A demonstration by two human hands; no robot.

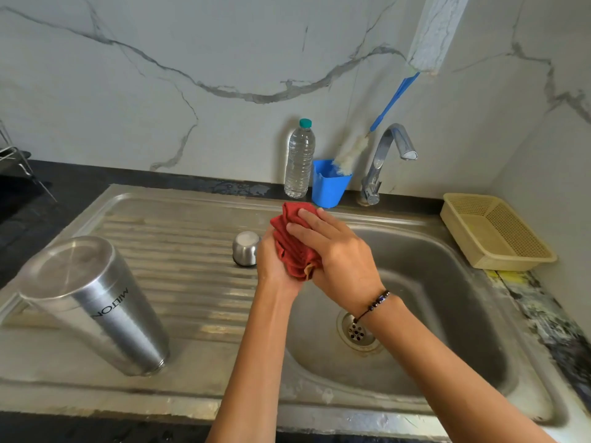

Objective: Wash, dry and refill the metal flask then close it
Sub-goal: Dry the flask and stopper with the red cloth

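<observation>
The metal flask [96, 302] stands upside down on the ribbed drainboard [179, 238] at the left, its base up. Its steel cap [245, 248] sits on the drainboard near the middle. Between both hands, above the edge of the sink basin, is a bunched red cloth [295, 241]. My left hand [271, 263] cups the cloth from below and the left. My right hand [332, 251] lies over it with fingers pressed on the fabric. A clear plastic water bottle [299, 159] with a teal cap stands at the back wall.
A blue cup [327, 185] holding a bottle brush [355, 151] stands beside the tap [388, 155]. The sink basin [431, 298] with its drain [356, 330] lies below my right arm. A beige plastic basket [499, 231] rests at the right. A wire rack [16, 158] shows at far left.
</observation>
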